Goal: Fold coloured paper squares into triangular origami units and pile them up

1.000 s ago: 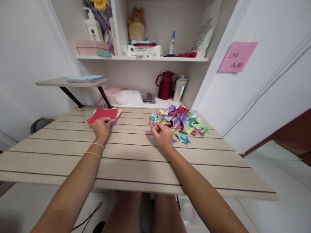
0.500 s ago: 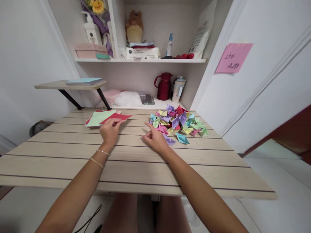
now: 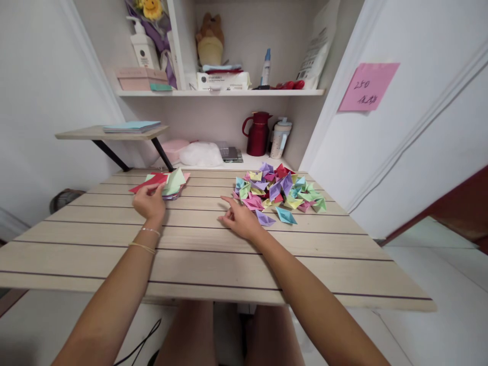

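Across the wooden table (image 3: pixel 213 264), a heap of folded paper boats (image 3: pixel 276 190) lies right of the frame's centre, just beyond the right hand (image 3: pixel 241 219), which is empty, forefinger stretched out. Left of centre, a paper stack (image 3: pixel 173 194) lies at the fingertips of the left hand (image 3: pixel 148 203), which pinches a red sheet (image 3: pixel 154 180); whether it also grips the raised green sheet (image 3: pixel 176 179), I cannot tell.

Left hand (image 3: pixel 149 203) at colored paper sheets (image 3: pixel 175 181)

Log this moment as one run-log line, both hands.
left hand: touching red paper, green paper adjacent; right hand: empty, beside paper boats; red jug: upright behind
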`<state>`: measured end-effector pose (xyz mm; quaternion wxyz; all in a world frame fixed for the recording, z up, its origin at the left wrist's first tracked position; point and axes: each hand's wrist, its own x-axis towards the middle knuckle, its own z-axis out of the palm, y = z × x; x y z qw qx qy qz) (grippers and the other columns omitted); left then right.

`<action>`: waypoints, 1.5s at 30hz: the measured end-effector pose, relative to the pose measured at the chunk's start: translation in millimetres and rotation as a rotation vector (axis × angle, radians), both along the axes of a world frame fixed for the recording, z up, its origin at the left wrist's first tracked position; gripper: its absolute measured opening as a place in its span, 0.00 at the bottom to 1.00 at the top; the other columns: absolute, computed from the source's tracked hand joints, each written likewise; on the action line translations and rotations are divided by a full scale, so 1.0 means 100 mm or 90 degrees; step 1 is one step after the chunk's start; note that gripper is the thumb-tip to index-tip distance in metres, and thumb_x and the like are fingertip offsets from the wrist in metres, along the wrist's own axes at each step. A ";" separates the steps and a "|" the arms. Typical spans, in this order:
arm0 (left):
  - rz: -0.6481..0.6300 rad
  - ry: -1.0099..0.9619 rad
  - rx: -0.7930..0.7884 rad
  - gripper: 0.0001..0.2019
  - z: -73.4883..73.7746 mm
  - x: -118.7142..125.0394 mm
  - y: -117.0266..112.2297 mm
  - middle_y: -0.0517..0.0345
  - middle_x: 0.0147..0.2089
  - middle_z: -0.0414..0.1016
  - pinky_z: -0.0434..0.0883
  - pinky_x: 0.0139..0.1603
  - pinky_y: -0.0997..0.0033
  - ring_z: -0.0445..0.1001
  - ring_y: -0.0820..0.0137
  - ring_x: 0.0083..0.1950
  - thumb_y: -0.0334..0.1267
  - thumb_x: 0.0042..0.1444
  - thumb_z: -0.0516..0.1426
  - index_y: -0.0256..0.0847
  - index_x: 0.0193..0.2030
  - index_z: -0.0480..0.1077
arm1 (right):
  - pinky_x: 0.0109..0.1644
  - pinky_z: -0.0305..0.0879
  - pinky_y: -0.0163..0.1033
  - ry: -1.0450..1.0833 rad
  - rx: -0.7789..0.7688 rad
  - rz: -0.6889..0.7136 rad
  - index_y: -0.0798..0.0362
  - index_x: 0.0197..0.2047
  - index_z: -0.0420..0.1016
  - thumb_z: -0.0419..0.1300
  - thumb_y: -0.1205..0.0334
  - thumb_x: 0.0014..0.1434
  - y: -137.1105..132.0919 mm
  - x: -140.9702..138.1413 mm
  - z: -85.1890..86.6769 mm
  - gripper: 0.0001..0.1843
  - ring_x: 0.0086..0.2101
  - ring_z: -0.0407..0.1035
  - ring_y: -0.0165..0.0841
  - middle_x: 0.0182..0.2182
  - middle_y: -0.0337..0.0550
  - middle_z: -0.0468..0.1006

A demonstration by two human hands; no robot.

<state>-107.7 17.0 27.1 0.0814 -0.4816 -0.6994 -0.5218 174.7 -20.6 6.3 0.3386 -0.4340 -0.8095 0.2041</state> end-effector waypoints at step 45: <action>-0.325 -0.225 0.209 0.09 0.08 0.59 -0.12 0.56 0.31 0.78 0.74 0.32 0.70 0.75 0.70 0.30 0.40 0.46 0.61 0.37 0.32 0.75 | 0.33 0.61 0.33 -0.028 -0.021 0.006 0.41 0.67 0.37 0.59 0.61 0.54 -0.07 -0.05 0.08 0.45 0.29 0.70 0.30 0.36 0.34 0.78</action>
